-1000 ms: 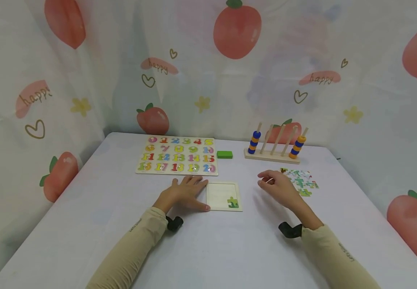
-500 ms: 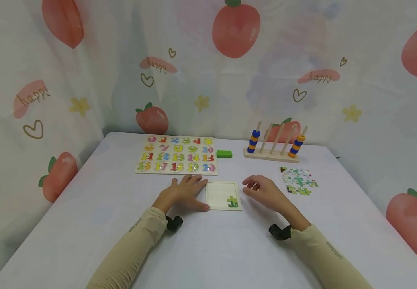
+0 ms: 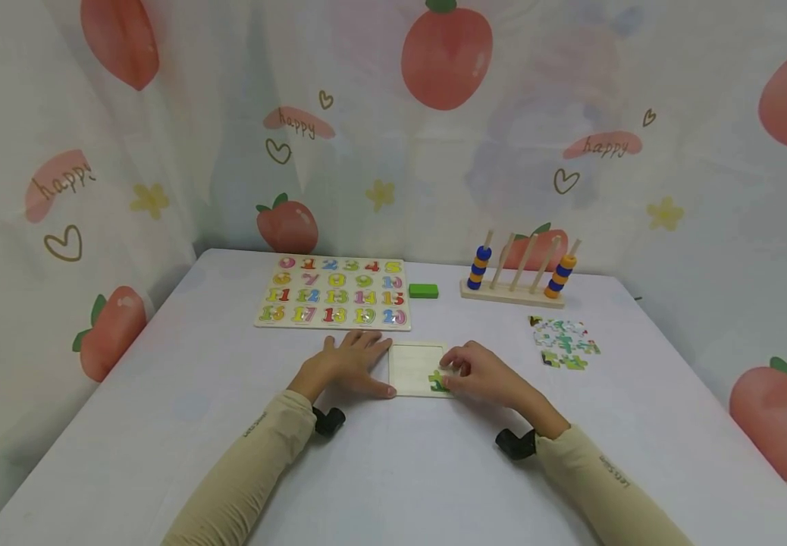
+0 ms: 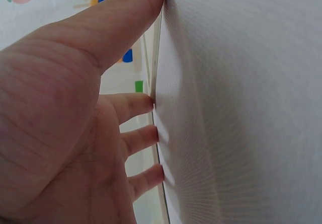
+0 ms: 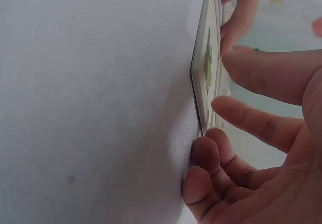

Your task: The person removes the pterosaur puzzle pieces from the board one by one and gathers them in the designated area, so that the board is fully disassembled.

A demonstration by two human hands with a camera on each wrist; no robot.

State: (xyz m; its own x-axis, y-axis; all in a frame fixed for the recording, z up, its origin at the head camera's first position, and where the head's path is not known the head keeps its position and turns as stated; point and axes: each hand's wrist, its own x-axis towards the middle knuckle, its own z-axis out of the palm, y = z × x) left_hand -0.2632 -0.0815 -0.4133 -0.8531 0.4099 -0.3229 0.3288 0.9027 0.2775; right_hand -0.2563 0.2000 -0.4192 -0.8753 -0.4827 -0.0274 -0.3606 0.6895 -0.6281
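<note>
A shallow square wooden puzzle tray [image 3: 412,370] lies flat on the white table. In its near right corner sits a green jigsaw piece [image 3: 437,381], which also shows edge-on as a green jigsaw piece [image 5: 208,65] in the right wrist view. My left hand [image 3: 346,368] lies spread at the tray's left side, thumb and fingertips touching its edge. My right hand [image 3: 485,375] is over the tray's right edge, thumb beside the piece and partly covering it. In the right wrist view, its thumb and index finger stand apart with nothing seen between them; the other fingers bend loosely.
Loose jigsaw pieces [image 3: 562,341] lie to the right. Behind the tray is a number puzzle board [image 3: 332,292], with a green block [image 3: 424,291] beside it. A wooden peg stand [image 3: 512,294] with blue and orange beads stands at the back right.
My right hand has moved left from beside the loose pieces to the tray's right edge, reaching the jigsaw piece in its corner. My left hand has stayed in place.
</note>
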